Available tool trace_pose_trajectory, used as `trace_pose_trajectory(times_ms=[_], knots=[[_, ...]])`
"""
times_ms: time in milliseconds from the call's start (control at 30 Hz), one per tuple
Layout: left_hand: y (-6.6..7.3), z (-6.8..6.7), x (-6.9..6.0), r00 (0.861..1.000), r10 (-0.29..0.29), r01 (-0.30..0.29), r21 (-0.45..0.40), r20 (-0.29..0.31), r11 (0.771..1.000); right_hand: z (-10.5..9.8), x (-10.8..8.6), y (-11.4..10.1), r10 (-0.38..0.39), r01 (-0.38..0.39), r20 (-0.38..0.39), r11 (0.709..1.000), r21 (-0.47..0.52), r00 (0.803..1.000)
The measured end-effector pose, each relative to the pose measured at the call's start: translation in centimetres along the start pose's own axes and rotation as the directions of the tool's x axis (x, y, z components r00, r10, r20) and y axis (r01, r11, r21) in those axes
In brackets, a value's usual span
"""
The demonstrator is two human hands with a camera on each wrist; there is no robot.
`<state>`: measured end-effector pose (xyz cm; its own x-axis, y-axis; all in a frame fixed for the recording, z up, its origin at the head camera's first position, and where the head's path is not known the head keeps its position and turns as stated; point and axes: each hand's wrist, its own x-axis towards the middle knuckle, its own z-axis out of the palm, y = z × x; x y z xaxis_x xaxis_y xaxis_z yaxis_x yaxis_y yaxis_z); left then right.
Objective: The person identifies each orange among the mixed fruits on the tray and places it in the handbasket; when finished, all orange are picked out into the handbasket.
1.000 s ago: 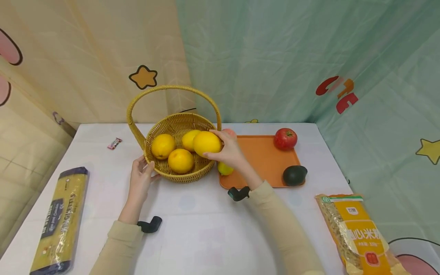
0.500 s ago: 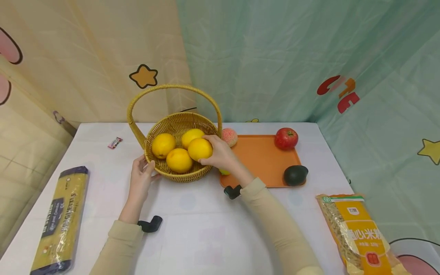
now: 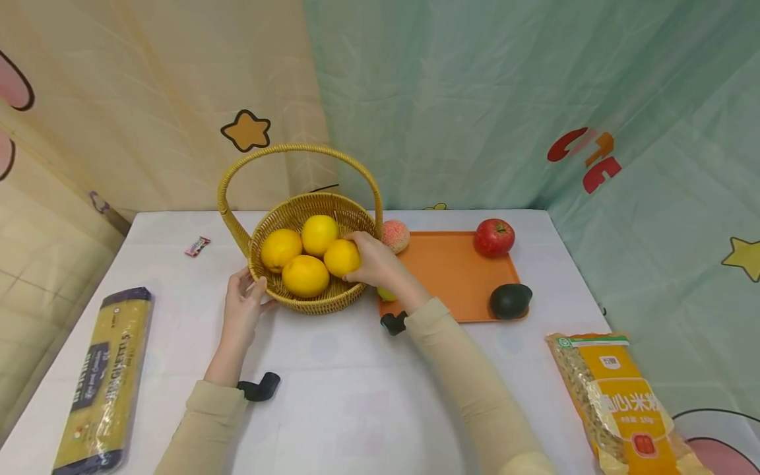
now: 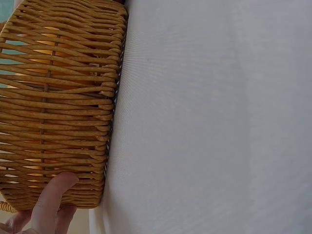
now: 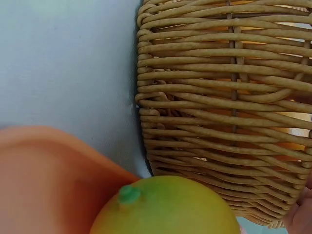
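Note:
The woven wicker basket (image 3: 311, 306) with its tall handle holds several yellow lemons, among them a lemon (image 3: 305, 276) at the front and a lemon (image 3: 320, 235) at the back. My right hand (image 3: 380, 265) reaches over the basket's right rim and grips the rightmost lemon (image 3: 342, 258) among the others. At the basket's left front my left hand (image 3: 241, 307) grips the rim; in the left wrist view its fingers (image 4: 51, 197) lie against the woven side. The right fingertips behind the lemon are partly hidden.
Right of the basket lies an orange tray (image 3: 445, 284) with a peach (image 3: 395, 236), a red apple (image 3: 494, 238), a dark avocado (image 3: 510, 301) and a yellow-green fruit (image 5: 168, 209). A spaghetti pack (image 3: 107, 376), a small candy (image 3: 197, 247) and a pasta bag (image 3: 623, 402) lie farther out.
My right hand has moved left and down, bringing its lemon from above the right rim in among the others. The back and front lemons have shifted left. The left hand stays put.

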<state>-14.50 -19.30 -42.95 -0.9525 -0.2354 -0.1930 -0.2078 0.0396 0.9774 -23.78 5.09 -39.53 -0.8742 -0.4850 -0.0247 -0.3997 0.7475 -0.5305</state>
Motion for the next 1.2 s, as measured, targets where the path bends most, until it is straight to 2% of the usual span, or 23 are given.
trace_pose_trajectory(times_ms=[300,467,667,833,1000,1100,1200], knots=[[-0.3,0.1,0.1,1.0,-0.009,0.009,0.003,0.018,1.0,0.2,0.5,-0.2,0.032,-0.032,0.02,0.999,-0.041,0.999],[-0.3,0.1,0.2,1.0,-0.01,0.01,0.006,0.018,1.0,0.3,0.3,-0.1,0.016,-0.016,-0.006,1.0,0.016,1.0],[0.0,0.0,0.2,1.0,-0.018,0.018,0.007,0.007,1.0,0.1,-0.2,0.1,-0.017,0.026,-0.077,0.992,0.123,0.997],[0.0,0.0,0.4,0.999,-0.034,0.034,-0.007,-0.005,0.999,-0.8,-1.2,0.4,-0.041,0.072,-0.131,0.967,0.244,0.991],[0.2,0.1,0.4,1.0,-0.026,0.026,-0.038,-0.016,0.999,-2.2,-2.8,0.9,-0.015,0.069,-0.155,0.934,0.351,0.988],[0.5,0.0,0.0,0.999,-0.01,0.007,-0.041,-0.054,0.999,-3.2,-3.9,1.2,0.017,0.059,-0.177,0.907,0.417,0.984],[1.6,-0.1,-0.7,0.994,0.028,-0.029,-0.016,-0.11,0.999,-4.3,-5.0,1.9,0.051,0.063,-0.224,0.878,0.475,0.973]])
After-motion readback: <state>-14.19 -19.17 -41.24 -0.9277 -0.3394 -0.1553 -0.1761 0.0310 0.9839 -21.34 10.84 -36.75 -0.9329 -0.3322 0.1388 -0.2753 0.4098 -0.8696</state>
